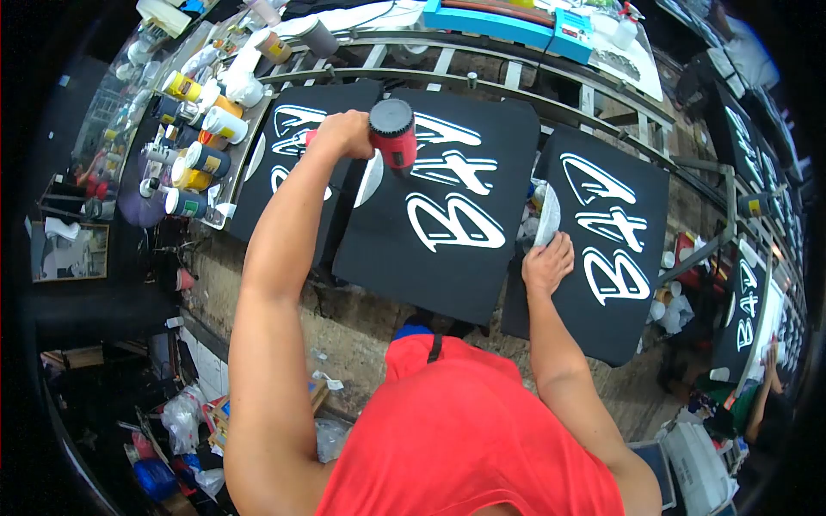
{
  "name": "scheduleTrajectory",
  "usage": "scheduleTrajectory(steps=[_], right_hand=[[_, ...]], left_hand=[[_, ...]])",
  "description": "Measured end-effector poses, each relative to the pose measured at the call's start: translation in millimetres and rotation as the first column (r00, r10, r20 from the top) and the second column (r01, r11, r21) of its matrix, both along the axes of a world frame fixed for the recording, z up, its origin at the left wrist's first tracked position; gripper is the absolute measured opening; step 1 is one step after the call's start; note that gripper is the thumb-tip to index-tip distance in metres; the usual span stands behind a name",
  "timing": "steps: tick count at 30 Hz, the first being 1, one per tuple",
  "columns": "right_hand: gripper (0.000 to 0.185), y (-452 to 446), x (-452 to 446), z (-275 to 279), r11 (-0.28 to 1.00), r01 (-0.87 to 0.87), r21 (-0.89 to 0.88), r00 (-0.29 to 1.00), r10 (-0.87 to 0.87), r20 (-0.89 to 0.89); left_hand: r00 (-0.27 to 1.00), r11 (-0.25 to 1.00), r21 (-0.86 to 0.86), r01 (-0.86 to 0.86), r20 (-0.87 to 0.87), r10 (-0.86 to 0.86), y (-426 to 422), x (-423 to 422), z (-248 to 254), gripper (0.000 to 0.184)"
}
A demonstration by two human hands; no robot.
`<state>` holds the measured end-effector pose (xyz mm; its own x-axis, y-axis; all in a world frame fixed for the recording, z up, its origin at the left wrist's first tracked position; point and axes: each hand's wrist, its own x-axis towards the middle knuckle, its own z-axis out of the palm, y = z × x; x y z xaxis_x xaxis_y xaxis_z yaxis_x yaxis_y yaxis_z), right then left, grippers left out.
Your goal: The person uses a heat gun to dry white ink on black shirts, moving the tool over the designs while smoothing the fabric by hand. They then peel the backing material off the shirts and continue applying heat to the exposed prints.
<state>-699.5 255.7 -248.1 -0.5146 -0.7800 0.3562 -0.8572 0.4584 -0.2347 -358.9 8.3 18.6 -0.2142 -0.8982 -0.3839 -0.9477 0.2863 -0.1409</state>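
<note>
The left hand [348, 135], in the upper middle of the frame, has its fingers closed around a red tool [397, 148] with a round dark cap. The tool is held above the upper left part of the middle black panel [404, 273], which carries large white letters. The right hand [549, 261], right of centre, lies with bent fingers at the left edge of the right black panel [600, 325], by the lower end of a pale curved piece [548, 217] (whether it grips this piece, one cannot tell). Another lettered panel [251, 211] is partly behind the left forearm. Farther out, many paint containers [225, 125] stand at the upper left, a metal frame [443, 64] runs behind the panels, and a blue machine [490, 27] is at the top.
</note>
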Motion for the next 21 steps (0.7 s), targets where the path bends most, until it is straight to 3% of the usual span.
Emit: scheduleTrajectory(steps=[4,7,9,11,13,15,17,21], right_hand=[[0.049,0.4,-0.4,-2.1,1.000,-0.009,-0.017,1.000,0.009,0.008],[0.050,0.2,1.0,-0.5,1.000,-0.001,-0.021,0.998,0.000,-0.059],[0.050,1.6,1.6,-1.1,1.000,-0.006,-0.025,0.998,0.004,-0.058],[0.050,0.2,0.2,-0.4,0.999,-0.008,-0.033,0.998,0.006,-0.061],[0.049,-0.2,0.5,-1.2,1.000,0.007,0.011,1.000,-0.007,0.015],[0.049,0.9,0.0,-2.8,1.000,0.000,0.001,1.000,0.000,0.010],[0.049,1.2,-0.6,-3.7,1.000,0.000,-0.010,1.000,0.000,0.003],[0.049,-0.6,-0.3,-4.0,1.000,0.002,-0.010,1.000,-0.002,-0.004]], left_hand=[[1.000,0.999,-0.042,-0.001,-0.018,0.001,13.2,8.0,6.3,0.043],[0.998,0.994,0.095,-0.047,-0.030,0.050,25.9,10.3,14.4,0.045],[0.997,0.998,0.008,-0.060,-0.043,0.060,30.4,15.8,-0.1,0.046],[0.995,0.999,-0.051,-0.014,-0.101,0.009,30.6,24.4,-16.9,0.045],[0.988,0.994,0.050,0.097,-0.122,-0.090,29.2,27.9,-23.3,0.043],[0.987,0.995,0.030,0.098,-0.132,-0.094,34.8,23.0,-24.3,0.039],[0.992,0.999,-0.001,-0.032,-0.122,0.031,42.4,8.3,-10.2,0.036],[0.979,0.995,-0.050,0.091,-0.176,-0.099,38.1,6.2,-23.2,0.033]])
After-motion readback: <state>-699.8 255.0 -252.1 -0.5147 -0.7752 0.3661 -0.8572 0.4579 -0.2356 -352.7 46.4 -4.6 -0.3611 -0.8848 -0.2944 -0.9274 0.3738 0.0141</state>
